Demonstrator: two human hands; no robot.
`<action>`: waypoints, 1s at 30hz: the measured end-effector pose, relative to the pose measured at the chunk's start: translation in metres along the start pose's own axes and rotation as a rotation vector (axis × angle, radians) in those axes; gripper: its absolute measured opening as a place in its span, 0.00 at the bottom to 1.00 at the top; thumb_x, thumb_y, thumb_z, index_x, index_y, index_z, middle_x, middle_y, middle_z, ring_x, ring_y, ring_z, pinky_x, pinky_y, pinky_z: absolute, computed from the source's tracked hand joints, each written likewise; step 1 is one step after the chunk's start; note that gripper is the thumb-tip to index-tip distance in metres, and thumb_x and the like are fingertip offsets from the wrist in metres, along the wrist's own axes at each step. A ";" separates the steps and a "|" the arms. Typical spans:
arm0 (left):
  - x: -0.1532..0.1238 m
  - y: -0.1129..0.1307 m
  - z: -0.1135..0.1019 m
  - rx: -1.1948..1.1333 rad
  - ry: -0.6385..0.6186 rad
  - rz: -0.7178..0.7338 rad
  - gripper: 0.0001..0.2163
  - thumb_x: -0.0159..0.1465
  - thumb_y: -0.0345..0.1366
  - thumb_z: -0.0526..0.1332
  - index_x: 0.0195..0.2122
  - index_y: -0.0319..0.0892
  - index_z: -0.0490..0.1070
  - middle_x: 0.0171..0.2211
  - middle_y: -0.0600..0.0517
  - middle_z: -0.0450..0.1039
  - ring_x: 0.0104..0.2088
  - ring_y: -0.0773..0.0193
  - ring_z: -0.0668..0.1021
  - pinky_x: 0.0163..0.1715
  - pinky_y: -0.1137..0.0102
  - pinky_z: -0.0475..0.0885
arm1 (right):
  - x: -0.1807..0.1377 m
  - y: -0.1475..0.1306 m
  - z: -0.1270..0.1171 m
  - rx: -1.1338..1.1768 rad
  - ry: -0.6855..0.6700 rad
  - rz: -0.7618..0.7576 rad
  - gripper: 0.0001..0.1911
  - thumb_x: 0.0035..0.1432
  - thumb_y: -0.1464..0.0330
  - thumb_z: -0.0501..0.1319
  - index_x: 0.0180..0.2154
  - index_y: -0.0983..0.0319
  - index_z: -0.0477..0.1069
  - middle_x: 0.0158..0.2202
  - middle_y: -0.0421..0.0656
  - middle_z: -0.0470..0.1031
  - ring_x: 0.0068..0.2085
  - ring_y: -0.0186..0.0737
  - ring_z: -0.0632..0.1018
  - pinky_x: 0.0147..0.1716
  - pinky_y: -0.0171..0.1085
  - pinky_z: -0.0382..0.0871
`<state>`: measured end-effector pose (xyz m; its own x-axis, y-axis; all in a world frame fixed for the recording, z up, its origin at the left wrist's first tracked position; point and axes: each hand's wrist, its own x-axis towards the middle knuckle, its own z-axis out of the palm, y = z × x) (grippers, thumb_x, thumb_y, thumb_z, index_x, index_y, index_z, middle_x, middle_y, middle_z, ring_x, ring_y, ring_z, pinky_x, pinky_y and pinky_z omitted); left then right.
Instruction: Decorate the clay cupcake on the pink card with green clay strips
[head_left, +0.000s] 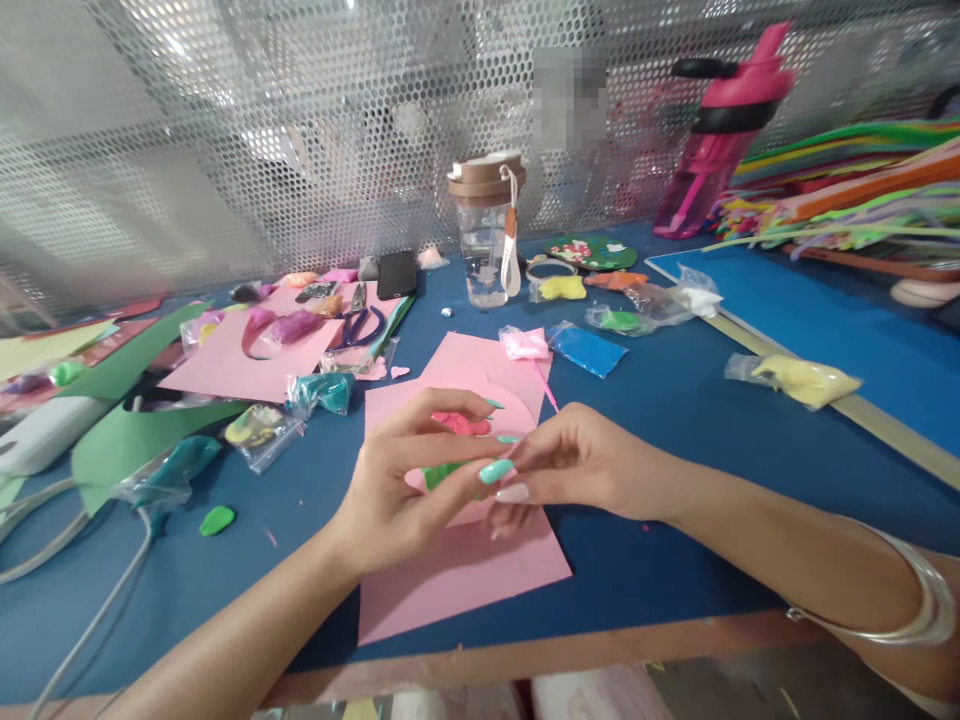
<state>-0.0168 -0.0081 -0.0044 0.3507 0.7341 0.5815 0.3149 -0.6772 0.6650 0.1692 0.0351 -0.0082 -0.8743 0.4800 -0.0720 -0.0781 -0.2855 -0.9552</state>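
Observation:
My left hand (pixel 412 470) is over the pink paper (pixel 457 590), fingers bent and thumb tip close to the middle fingertip. My right hand (pixel 581 460) meets it from the right, with thumb and fingers pinched together. The fingertips of both hands come together at one spot, and whatever is between them is hidden. Beneath my left hand, a hot-pink clay piece (pixel 461 425) and a green clay piece (pixel 441 475) show on the rounded pink paper shape. Behind my right hand lies a bag of pink clay (pixel 525 343), with a thin pink stick (pixel 545 383) beside it.
A clear tumbler (pixel 484 245) and a pink bottle (pixel 724 140) stand at the back by the perforated metal panel (pixel 300 130). Bagged clay, pliers (pixel 361 315), a phone (pixel 397 275) and green paper lie left. A yellow clay bag (pixel 806 382) lies right.

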 end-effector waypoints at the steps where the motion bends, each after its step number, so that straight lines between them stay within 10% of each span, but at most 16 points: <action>1: 0.001 -0.001 -0.001 -0.048 -0.049 -0.034 0.09 0.59 0.28 0.60 0.39 0.44 0.76 0.42 0.45 0.70 0.43 0.60 0.74 0.38 0.68 0.74 | 0.000 0.000 0.000 0.006 -0.020 0.014 0.07 0.51 0.71 0.64 0.32 0.68 0.77 0.28 0.45 0.79 0.30 0.34 0.79 0.33 0.31 0.74; 6: 0.004 -0.003 -0.003 -0.226 -0.244 -0.149 0.07 0.59 0.32 0.61 0.38 0.44 0.77 0.44 0.43 0.70 0.49 0.57 0.71 0.46 0.62 0.71 | -0.002 0.000 0.001 0.028 -0.071 0.077 0.04 0.50 0.73 0.65 0.29 0.69 0.76 0.24 0.43 0.77 0.26 0.32 0.78 0.31 0.31 0.74; 16: 0.004 -0.007 -0.002 -0.323 -0.098 -0.190 0.06 0.57 0.32 0.64 0.35 0.46 0.78 0.38 0.44 0.72 0.45 0.59 0.72 0.44 0.63 0.72 | 0.000 -0.001 0.004 0.045 -0.014 0.041 0.09 0.52 0.68 0.64 0.29 0.70 0.75 0.24 0.43 0.76 0.25 0.32 0.78 0.26 0.28 0.73; 30: 0.007 -0.005 -0.002 -0.407 -0.252 -0.237 0.09 0.58 0.39 0.62 0.38 0.47 0.77 0.40 0.43 0.71 0.44 0.58 0.73 0.44 0.60 0.73 | -0.002 -0.001 0.002 0.042 -0.089 0.011 0.07 0.53 0.71 0.62 0.29 0.70 0.74 0.23 0.44 0.77 0.25 0.32 0.78 0.29 0.31 0.74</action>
<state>-0.0181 0.0008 -0.0027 0.5282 0.7960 0.2958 0.0615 -0.3833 0.9216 0.1702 0.0322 -0.0063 -0.9144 0.4012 -0.0546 -0.0867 -0.3257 -0.9415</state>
